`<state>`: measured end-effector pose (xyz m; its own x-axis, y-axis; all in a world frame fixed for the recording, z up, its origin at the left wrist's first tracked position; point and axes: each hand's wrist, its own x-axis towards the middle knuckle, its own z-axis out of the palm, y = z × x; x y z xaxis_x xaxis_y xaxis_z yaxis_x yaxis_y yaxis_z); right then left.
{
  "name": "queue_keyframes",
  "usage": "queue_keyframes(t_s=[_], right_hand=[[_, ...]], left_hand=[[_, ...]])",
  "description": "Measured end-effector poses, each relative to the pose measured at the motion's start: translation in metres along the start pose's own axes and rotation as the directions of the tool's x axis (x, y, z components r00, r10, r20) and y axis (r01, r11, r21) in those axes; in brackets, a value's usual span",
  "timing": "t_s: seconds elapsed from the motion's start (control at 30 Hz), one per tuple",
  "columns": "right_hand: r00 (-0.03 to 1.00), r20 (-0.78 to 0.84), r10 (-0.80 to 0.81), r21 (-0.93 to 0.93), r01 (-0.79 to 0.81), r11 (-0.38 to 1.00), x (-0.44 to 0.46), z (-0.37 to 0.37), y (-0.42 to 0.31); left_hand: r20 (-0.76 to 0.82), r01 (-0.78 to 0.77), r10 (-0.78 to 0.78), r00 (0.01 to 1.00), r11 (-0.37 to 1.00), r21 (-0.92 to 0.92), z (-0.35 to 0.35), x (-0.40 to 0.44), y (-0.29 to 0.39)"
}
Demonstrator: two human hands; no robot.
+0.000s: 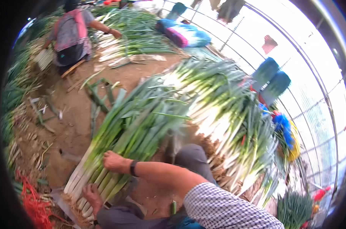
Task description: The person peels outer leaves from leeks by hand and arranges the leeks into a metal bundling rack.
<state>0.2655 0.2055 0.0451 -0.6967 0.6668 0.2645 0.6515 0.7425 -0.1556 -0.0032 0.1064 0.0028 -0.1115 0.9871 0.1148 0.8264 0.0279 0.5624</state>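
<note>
A thick bundle of leeks [136,128] lies across in front of my legs, white root ends toward the lower left and green leaves toward the upper right. My right hand [116,162], with a dark band on its wrist, is closed in a fist over the middle of the stems. What it pinches, if anything, is hidden. Lower down, my left hand [92,196] curls its fingers on the white stems near the root ends. Part of that hand is cut off by my knee.
A long row of leeks [222,110] lies to the right. Up left, a co-worker [71,34] sits low and reaches toward another leek pile [138,34]. Red netting [33,202] lies lower left. Loose leaves litter the dirt floor [71,126]. Wrapped bundles [184,33] rest near the plastic wall.
</note>
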Motion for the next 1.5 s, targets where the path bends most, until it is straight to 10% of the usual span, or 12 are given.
queue_keyframes(t_s=[0.13,0.33,0.43,0.53,0.63,0.73,0.9,0.93,1.03,1.07,1.2,1.5], right_hand=[[0.981,0.175,0.078,0.266,-0.123,0.956,0.008,-0.054,0.009],[0.926,-0.157,0.343,0.378,-0.265,0.887,-0.120,-0.314,0.083],[0.558,-0.373,0.741,0.459,-0.583,0.671,-0.305,-0.377,0.131],[0.045,-0.422,0.905,0.259,-0.951,0.168,-0.523,-0.388,0.106],[-0.484,-0.330,0.810,0.520,-0.810,-0.272,-0.712,-0.330,0.028],[-0.742,-0.200,0.640,0.566,-0.621,-0.543,-0.818,-0.259,-0.069],[-0.735,-0.006,0.678,0.275,-0.653,-0.705,-0.863,-0.190,-0.111],[-0.732,0.007,0.681,0.335,-0.640,-0.691,-0.856,-0.181,-0.108],[-0.690,0.104,0.716,0.493,-0.590,-0.640,-0.834,-0.150,-0.100],[-0.636,0.151,0.757,0.570,-0.570,-0.592,-0.835,-0.141,-0.107],[-0.565,0.251,0.786,0.449,-0.652,-0.612,-0.769,-0.134,-0.160],[-0.585,-0.120,0.802,0.262,-0.798,-0.543,-0.751,-0.132,-0.142]], left_hand=[[-0.001,-0.045,0.045,0.999,0.997,-0.061,0.012,0.004,-0.018],[-0.035,-0.049,0.047,0.998,0.997,-0.058,0.028,0.006,-0.034],[-0.026,-0.079,0.077,0.997,0.995,-0.069,0.039,0.010,-0.076],[-0.032,-0.138,0.141,0.989,0.987,0.081,0.029,0.013,-0.077],[-0.043,-0.160,0.162,0.986,0.986,0.054,0.029,0.020,-0.085],[0.019,-0.063,0.063,0.998,0.998,0.011,0.025,0.025,-0.095],[0.162,-0.176,0.135,0.977,0.948,0.266,0.008,0.040,-0.110],[0.157,-0.404,0.372,0.915,0.845,0.350,0.010,0.041,-0.129],[0.150,-0.435,0.409,0.900,0.822,0.367,0.013,0.044,-0.129],[0.138,-0.121,0.104,0.985,0.986,0.118,0.010,0.044,-0.119],[0.091,-0.111,0.101,0.991,0.987,0.114,0.017,0.041,-0.111],[0.032,-0.156,0.154,0.988,0.984,0.082,0.023,0.042,-0.109]])
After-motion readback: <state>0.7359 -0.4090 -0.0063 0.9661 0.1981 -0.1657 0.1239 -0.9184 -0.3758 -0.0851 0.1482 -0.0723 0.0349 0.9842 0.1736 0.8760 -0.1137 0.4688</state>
